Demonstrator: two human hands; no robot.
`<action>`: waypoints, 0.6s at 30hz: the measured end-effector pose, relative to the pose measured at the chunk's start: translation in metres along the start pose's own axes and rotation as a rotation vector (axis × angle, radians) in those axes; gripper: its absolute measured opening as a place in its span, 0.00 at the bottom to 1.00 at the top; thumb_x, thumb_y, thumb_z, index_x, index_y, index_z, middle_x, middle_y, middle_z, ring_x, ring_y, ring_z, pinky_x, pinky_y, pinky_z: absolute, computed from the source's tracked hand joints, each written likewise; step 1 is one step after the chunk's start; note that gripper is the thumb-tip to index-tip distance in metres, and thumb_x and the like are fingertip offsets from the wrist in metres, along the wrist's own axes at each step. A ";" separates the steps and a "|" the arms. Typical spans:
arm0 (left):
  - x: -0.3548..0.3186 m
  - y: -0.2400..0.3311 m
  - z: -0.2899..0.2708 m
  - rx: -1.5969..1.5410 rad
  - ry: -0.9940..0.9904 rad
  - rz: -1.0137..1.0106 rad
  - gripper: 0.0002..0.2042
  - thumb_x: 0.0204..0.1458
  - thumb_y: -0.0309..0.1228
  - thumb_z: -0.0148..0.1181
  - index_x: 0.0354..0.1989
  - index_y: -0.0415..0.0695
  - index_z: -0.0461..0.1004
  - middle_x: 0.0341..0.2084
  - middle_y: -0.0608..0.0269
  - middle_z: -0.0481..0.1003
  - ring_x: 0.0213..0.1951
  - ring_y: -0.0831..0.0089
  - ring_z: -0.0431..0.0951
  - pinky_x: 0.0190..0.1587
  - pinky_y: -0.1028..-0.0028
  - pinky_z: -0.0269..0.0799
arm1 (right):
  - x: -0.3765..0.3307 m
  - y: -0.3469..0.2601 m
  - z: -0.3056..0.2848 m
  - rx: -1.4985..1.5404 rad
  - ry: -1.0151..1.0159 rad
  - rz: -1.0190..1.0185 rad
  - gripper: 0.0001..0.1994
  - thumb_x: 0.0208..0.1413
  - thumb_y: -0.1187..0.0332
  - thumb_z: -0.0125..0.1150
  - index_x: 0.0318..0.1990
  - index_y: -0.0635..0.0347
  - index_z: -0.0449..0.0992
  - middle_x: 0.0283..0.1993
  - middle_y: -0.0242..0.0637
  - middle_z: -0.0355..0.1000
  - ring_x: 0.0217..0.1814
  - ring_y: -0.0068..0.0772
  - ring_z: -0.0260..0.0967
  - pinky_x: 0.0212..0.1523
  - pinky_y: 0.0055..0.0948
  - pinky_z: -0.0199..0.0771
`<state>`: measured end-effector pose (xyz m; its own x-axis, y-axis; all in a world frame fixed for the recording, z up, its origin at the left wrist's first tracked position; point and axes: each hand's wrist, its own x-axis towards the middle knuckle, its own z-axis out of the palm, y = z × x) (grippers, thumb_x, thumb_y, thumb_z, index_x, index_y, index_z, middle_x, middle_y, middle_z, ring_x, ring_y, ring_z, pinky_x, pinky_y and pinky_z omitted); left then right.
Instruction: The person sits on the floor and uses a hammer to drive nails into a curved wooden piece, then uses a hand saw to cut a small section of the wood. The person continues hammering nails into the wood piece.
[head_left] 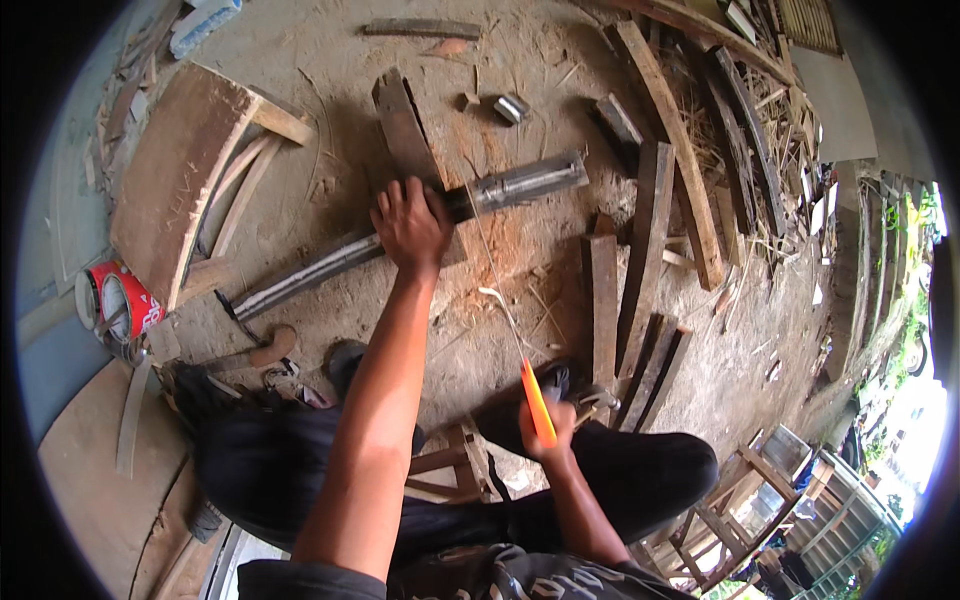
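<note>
My left hand point(411, 225) presses down on a long dark bar with a pale streak along it point(530, 184), its fingers curled over the bar. Underneath, a dark wooden block point(405, 115) lies crosswise on the ground. My right hand point(553, 432) grips the orange handle of a handsaw point(537, 400), low between my knees. The saw's thin blade, seen nearly edge-on, runs forward from the handle to the bar, just right of my left hand. Whether its teeth are within a cut cannot be made out. Reddish sawdust point(485, 250) lies on the ground beside the blade.
Several timber lengths point(645, 235) lie at the right, near a heap of wood scraps point(765, 110). A short metallic cylinder point(511, 108) rests beyond the bar. At the left stand a brown wooden panel point(180, 175) and a red container point(132, 298).
</note>
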<state>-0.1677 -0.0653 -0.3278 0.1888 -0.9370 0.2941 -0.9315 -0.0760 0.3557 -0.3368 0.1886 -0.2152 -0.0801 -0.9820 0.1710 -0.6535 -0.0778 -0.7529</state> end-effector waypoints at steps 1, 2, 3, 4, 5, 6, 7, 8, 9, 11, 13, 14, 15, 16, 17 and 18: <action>0.000 0.000 0.001 -0.007 -0.019 -0.013 0.08 0.57 0.36 0.51 0.34 0.44 0.71 0.34 0.54 0.71 0.41 0.53 0.73 0.43 0.52 0.66 | -0.001 -0.005 -0.008 0.129 -0.006 0.068 0.05 0.45 0.76 0.64 0.31 0.61 0.81 0.19 0.38 0.72 0.17 0.40 0.73 0.21 0.32 0.73; -0.001 -0.001 0.000 -0.013 -0.073 -0.025 0.08 0.57 0.36 0.51 0.34 0.44 0.71 0.34 0.54 0.71 0.41 0.53 0.73 0.43 0.52 0.66 | 0.005 -0.006 -0.006 0.144 0.010 0.032 0.07 0.48 0.75 0.59 0.20 0.59 0.71 0.14 0.36 0.64 0.13 0.36 0.65 0.17 0.33 0.62; -0.001 -0.001 0.000 -0.021 -0.060 -0.019 0.08 0.57 0.36 0.51 0.34 0.44 0.70 0.34 0.53 0.71 0.41 0.52 0.73 0.42 0.52 0.66 | 0.014 -0.007 -0.002 0.159 -0.067 0.141 0.07 0.48 0.75 0.59 0.20 0.59 0.71 0.14 0.37 0.64 0.13 0.36 0.64 0.17 0.33 0.62; -0.001 -0.002 0.000 -0.011 -0.027 0.000 0.08 0.57 0.36 0.50 0.34 0.44 0.70 0.34 0.53 0.71 0.41 0.52 0.73 0.42 0.52 0.66 | 0.035 0.003 0.012 0.205 -0.066 0.185 0.07 0.48 0.75 0.59 0.20 0.60 0.70 0.15 0.39 0.64 0.13 0.36 0.64 0.18 0.33 0.62; -0.001 -0.002 0.000 -0.007 -0.021 0.006 0.09 0.57 0.36 0.50 0.34 0.44 0.70 0.34 0.53 0.71 0.41 0.52 0.73 0.42 0.52 0.66 | 0.058 0.017 0.037 0.187 -0.079 0.181 0.07 0.47 0.75 0.59 0.20 0.60 0.70 0.15 0.40 0.64 0.13 0.37 0.63 0.18 0.33 0.62; -0.001 -0.001 0.001 -0.005 -0.018 0.006 0.09 0.57 0.36 0.50 0.34 0.44 0.70 0.34 0.52 0.71 0.41 0.52 0.73 0.42 0.53 0.66 | 0.070 0.026 0.052 0.139 -0.079 0.202 0.07 0.47 0.75 0.59 0.20 0.61 0.70 0.15 0.42 0.64 0.13 0.37 0.62 0.18 0.32 0.61; -0.002 -0.001 0.000 0.001 0.012 0.012 0.09 0.58 0.36 0.50 0.34 0.44 0.70 0.34 0.52 0.71 0.41 0.52 0.73 0.42 0.53 0.66 | 0.069 0.032 0.059 0.205 -0.028 0.171 0.07 0.47 0.75 0.59 0.20 0.61 0.70 0.15 0.43 0.63 0.13 0.38 0.62 0.18 0.33 0.61; -0.002 0.000 0.000 0.002 0.044 0.024 0.09 0.58 0.36 0.50 0.34 0.44 0.70 0.35 0.52 0.71 0.41 0.52 0.73 0.42 0.53 0.66 | 0.064 0.034 0.061 0.224 -0.010 0.198 0.07 0.47 0.76 0.59 0.20 0.61 0.69 0.15 0.43 0.63 0.13 0.38 0.62 0.17 0.33 0.60; -0.001 0.001 0.001 -0.008 0.075 0.025 0.08 0.58 0.36 0.49 0.34 0.44 0.70 0.35 0.52 0.71 0.41 0.51 0.73 0.42 0.53 0.66 | 0.055 0.037 0.059 0.195 -0.053 0.246 0.07 0.47 0.76 0.58 0.20 0.61 0.69 0.15 0.44 0.63 0.13 0.39 0.61 0.17 0.33 0.60; 0.000 0.001 0.001 0.003 0.052 0.023 0.08 0.58 0.36 0.49 0.34 0.44 0.70 0.35 0.52 0.71 0.41 0.51 0.73 0.42 0.53 0.66 | 0.009 0.020 0.020 0.126 -0.113 0.166 0.07 0.42 0.74 0.65 0.32 0.59 0.80 0.19 0.40 0.71 0.19 0.43 0.74 0.23 0.35 0.74; 0.000 0.001 0.001 0.035 0.004 0.008 0.08 0.59 0.36 0.48 0.33 0.45 0.69 0.34 0.52 0.71 0.41 0.51 0.73 0.42 0.53 0.67 | -0.014 0.005 -0.008 0.069 -0.002 -0.024 0.13 0.41 0.75 0.65 0.39 0.60 0.82 0.23 0.39 0.73 0.19 0.41 0.74 0.24 0.34 0.76; 0.001 0.001 0.002 0.031 0.006 0.007 0.09 0.59 0.36 0.48 0.33 0.45 0.69 0.34 0.52 0.71 0.41 0.51 0.73 0.42 0.53 0.67 | -0.015 0.000 -0.016 0.196 -0.025 0.064 0.10 0.42 0.75 0.65 0.35 0.60 0.81 0.22 0.41 0.73 0.19 0.41 0.74 0.23 0.35 0.75; 0.000 0.001 0.001 0.029 -0.005 0.005 0.09 0.59 0.36 0.48 0.34 0.45 0.70 0.34 0.52 0.71 0.41 0.51 0.73 0.42 0.53 0.67 | -0.003 0.000 -0.013 0.161 -0.069 0.106 0.03 0.44 0.76 0.64 0.29 0.59 0.77 0.19 0.40 0.70 0.17 0.40 0.72 0.21 0.34 0.71; 0.000 0.001 0.002 0.024 -0.013 0.000 0.09 0.59 0.36 0.48 0.34 0.45 0.70 0.34 0.52 0.71 0.41 0.51 0.73 0.42 0.53 0.67 | 0.013 0.003 -0.006 0.135 -0.070 0.101 0.06 0.46 0.77 0.62 0.22 0.58 0.73 0.16 0.39 0.67 0.15 0.39 0.69 0.19 0.34 0.67; 0.000 0.001 0.003 0.007 0.014 0.003 0.10 0.60 0.37 0.48 0.34 0.44 0.70 0.35 0.52 0.71 0.42 0.51 0.73 0.43 0.52 0.67 | 0.035 0.009 0.009 0.115 -0.129 0.160 0.06 0.46 0.76 0.61 0.21 0.58 0.72 0.17 0.41 0.67 0.16 0.41 0.69 0.20 0.34 0.67; -0.001 0.001 0.003 0.023 0.006 0.003 0.10 0.60 0.37 0.48 0.34 0.44 0.70 0.35 0.52 0.71 0.42 0.51 0.73 0.43 0.51 0.67 | 0.059 0.018 0.031 0.145 -0.137 0.194 0.06 0.46 0.76 0.61 0.21 0.59 0.72 0.17 0.44 0.67 0.16 0.44 0.68 0.20 0.35 0.66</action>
<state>-0.1702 -0.0658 -0.3307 0.1880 -0.9351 0.3004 -0.9389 -0.0813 0.3344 -0.3297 0.1243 -0.2384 -0.0843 -0.9943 -0.0653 -0.5202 0.0998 -0.8482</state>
